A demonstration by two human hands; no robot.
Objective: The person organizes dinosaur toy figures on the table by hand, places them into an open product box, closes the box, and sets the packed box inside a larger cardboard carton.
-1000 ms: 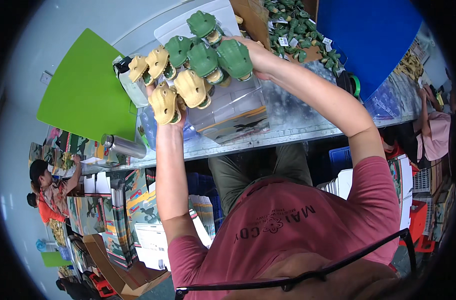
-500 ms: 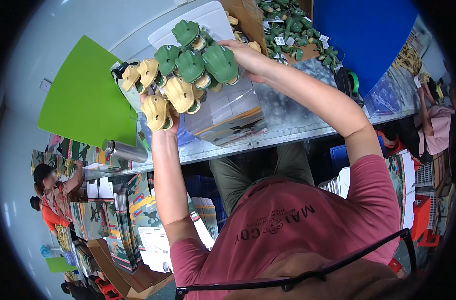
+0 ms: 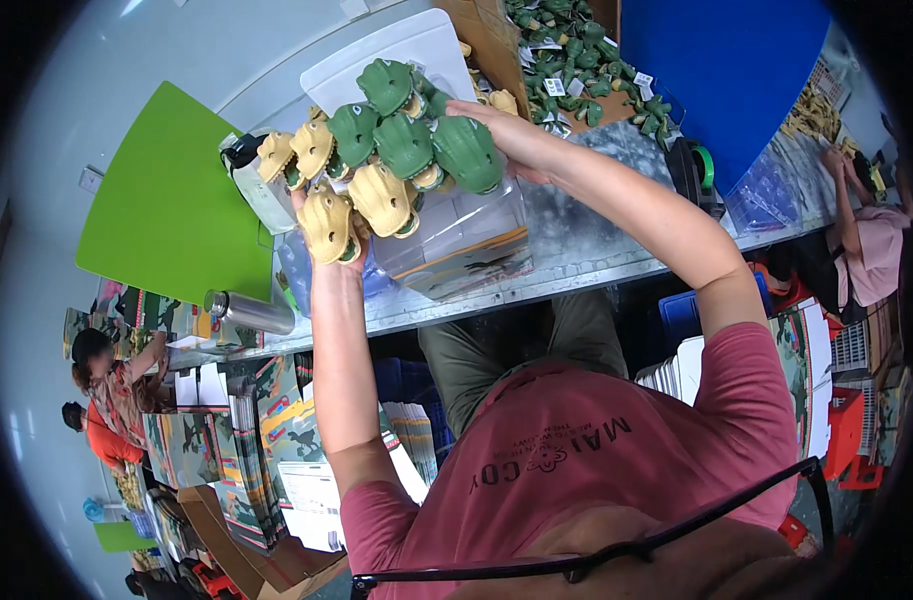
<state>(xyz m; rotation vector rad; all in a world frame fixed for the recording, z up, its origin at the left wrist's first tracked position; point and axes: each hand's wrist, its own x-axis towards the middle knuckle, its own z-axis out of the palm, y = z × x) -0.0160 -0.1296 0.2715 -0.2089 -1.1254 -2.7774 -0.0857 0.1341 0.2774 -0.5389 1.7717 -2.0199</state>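
You have a bunch of toy dinosaur heads between your two hands, over the near part of the table [image 3: 588,205], in front of a white panel [image 3: 371,62]. Your left hand [image 3: 354,256] curves around the lower tan heads [image 3: 381,200] from below; most of its fingers are hidden behind them, so you cannot tell how tightly they close. Your right hand [image 3: 504,135] clasps the right side of the green heads [image 3: 466,155], its fingers reaching behind the outermost one, their tips out of sight. The green heads crowd the upper right of the bunch, the tan ones its left and lower side, with mouths partly open. Just below them sits a clear-sided box [image 3: 456,268] with a camouflage-patterned edge; whether the heads touch it cannot be told. To your left, a metal bottle [image 3: 248,311] lies near the table's edge, beside a big lime-green board [image 3: 176,190]. Beyond your right hand, a cardboard box [image 3: 484,42] stands beside heaped green toys [image 3: 576,62], with a large blue board [image 3: 721,85] farther right.
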